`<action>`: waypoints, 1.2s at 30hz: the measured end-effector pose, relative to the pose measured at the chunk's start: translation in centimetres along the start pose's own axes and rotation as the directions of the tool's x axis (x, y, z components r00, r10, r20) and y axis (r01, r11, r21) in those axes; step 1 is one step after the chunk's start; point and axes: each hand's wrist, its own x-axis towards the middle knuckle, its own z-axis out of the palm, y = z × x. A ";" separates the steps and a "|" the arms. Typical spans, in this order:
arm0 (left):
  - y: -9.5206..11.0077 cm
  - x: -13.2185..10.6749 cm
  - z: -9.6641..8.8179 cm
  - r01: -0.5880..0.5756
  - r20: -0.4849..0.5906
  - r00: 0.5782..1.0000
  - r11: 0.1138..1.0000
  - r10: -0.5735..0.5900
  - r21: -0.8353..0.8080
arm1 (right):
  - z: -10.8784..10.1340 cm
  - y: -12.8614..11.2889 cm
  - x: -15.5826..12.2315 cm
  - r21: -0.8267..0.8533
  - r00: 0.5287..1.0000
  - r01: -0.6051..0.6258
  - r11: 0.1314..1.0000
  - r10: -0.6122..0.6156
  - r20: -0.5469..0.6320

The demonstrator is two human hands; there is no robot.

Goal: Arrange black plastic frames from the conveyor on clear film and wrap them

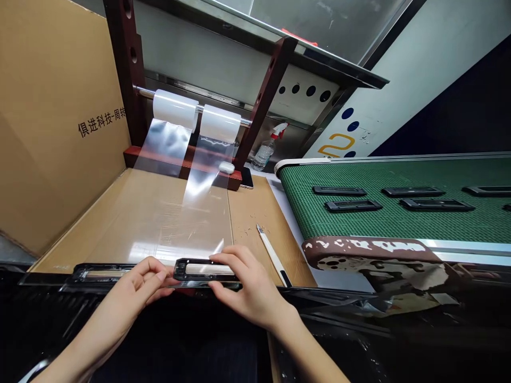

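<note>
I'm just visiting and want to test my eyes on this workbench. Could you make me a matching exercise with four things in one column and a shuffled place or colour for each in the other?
Things:
1. Knife
2. Film rolls
3. Belt
4. Black frame

Places and colours:
A. Green
B. Between the left hand and the right hand
C. Lying on brown board
D. On a metal rod

Right pairs: 1-C, 2-D, 3-A, 4-B
</note>
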 end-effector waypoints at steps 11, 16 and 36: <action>0.1 -0.4 -0.2 0.012 0.043 0.999 0.999 -0.010 -0.048 | 0.8 -0.3 1.0 -0.012 0.997 0.004 1.000 -0.003 0.073; 0.2 -0.2 -0.4 0.004 0.060 0.998 0.996 0.001 -0.087 | 0.9 -0.2 1.1 0.012 0.995 -0.014 1.000 0.013 0.098; -0.5 -2.3 2.1 0.036 -0.227 0.939 0.732 -0.257 -0.681 | 1.7 -0.6 1.7 0.058 0.990 -0.041 0.997 0.033 0.138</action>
